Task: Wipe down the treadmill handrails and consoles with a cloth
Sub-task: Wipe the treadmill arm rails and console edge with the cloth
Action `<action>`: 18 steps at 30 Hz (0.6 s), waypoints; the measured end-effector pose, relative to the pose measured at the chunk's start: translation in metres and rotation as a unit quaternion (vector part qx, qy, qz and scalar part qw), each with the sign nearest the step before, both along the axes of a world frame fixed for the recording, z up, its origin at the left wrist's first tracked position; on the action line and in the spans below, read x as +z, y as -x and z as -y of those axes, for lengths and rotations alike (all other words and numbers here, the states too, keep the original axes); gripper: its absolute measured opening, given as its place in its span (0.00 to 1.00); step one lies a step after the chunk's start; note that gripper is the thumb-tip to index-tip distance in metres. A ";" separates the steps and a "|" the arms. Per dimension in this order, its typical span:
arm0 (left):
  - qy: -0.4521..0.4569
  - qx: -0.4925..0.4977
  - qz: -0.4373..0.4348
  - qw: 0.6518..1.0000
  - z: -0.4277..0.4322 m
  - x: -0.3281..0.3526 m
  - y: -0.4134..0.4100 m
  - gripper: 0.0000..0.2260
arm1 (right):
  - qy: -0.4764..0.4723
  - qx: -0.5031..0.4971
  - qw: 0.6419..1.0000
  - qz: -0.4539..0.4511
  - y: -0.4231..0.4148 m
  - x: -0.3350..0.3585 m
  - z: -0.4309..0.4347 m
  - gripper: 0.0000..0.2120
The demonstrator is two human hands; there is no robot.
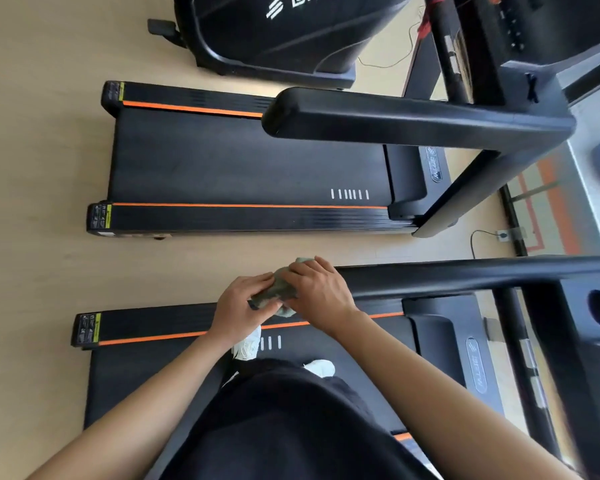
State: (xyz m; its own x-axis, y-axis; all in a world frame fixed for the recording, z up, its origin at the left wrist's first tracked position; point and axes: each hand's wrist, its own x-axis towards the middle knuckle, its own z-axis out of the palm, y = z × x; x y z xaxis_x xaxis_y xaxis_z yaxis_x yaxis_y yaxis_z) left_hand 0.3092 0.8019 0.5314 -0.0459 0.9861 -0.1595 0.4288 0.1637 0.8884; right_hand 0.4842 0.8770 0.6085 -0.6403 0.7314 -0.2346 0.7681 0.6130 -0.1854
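I stand on a black treadmill whose left handrail (447, 277) runs from the centre of the view to the right. A crumpled grey-green cloth (277, 292) sits at the free end of that rail. My left hand (241, 308) pinches the cloth's near edge. My right hand (317, 289) lies over the cloth, fingers curled round it and the rail end. The console (589, 306) with a round cup hole is at the right edge.
A second treadmill (250, 161) with orange stripes lies further away, its handrail (395, 116) jutting left at mid height. Another black machine (284, 32) stands at the top. Tan wooden floor separates the machines. A cable and wall socket (501, 235) are at the right.
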 end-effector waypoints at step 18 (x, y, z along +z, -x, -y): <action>0.120 -0.065 -0.037 0.990 -0.071 0.062 -0.031 0.10 | 0.303 -0.032 0.951 0.054 -0.064 0.028 -0.089 0.25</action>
